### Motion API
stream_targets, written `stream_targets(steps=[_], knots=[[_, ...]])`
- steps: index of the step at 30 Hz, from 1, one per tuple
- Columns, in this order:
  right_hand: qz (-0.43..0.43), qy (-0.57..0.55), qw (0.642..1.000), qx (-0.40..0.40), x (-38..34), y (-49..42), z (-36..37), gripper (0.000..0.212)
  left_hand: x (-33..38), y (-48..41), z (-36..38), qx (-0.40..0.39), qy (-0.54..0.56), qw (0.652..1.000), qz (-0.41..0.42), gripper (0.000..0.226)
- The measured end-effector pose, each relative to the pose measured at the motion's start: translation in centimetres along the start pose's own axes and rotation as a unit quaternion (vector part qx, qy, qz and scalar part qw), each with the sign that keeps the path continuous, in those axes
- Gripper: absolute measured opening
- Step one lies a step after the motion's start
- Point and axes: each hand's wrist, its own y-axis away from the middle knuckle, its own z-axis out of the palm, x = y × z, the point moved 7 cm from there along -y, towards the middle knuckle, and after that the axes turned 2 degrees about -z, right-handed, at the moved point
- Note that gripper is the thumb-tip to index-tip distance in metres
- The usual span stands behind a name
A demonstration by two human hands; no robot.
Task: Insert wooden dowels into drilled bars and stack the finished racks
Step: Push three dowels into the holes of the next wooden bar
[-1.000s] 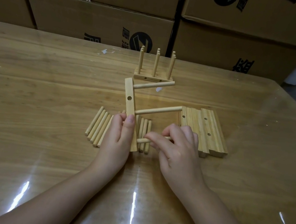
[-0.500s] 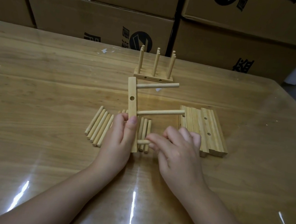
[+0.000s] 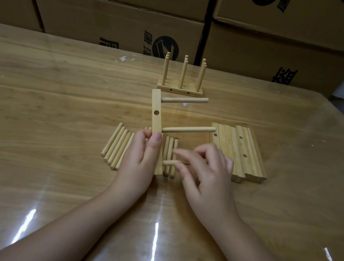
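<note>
Stacked cardboard boxes [image 3: 116, 20] with black printed marks wall off the far side of a wooden worktop [image 3: 38, 86] under a glossy clear cover, where I have both hands on the job. My left hand [image 3: 138, 163] grips the near part of a drilled bar [image 3: 156, 106], thumb and fingers curled round it. The bar runs away from me near the middle of the worktop.

Two dowels are seated in the bar and jut out to the right: the far dowel [image 3: 184, 102] at its far end, and the middle dowel [image 3: 189, 129] just beyond my fingertips. One open hole shows on the bar's upper face between them.

My right hand [image 3: 206, 176] pinches a third dowel [image 3: 171, 162] between thumb and fingers, its left tip up against the near part of the bar. Whether it has entered a hole I cannot tell, and my forefinger is blurred.

Loose dowels [image 3: 117, 144] lie side by side on the worktop just left of my left hand, with a few more showing between my two hands. Spare bars [image 3: 240, 150], drilled and laid flat edge to edge, sit to the right, just beyond my right hand. The middle dowel's tip reaches their left edge. Finished racks [image 3: 180, 87] stand packed together at the far centre, dowels upright, just beyond the bar's far end.
</note>
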Motion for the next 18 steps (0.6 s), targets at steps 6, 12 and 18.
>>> stream_targets(steps=[6, 12, 18], knots=[[0.096, -0.168, 0.976, 0.101, 2.1, 0.0, -1.3, 0.03, -0.1, 0.1, -0.2, 0.01, 0.008, 1.0, -0.019, 0.03], [0.12, -0.191, 0.971, 0.076, 3.1, 0.0, -0.5, 0.028, -0.2, 0.1, -0.3, 0.013, 0.008, 1.0, -0.027, 0.033], [0.115, -0.221, 0.965, 0.087, 3.4, -0.1, -0.8, 0.026, 0.0, 0.1, -0.4, 0.013, 0.027, 0.999, -0.029, 0.029]])
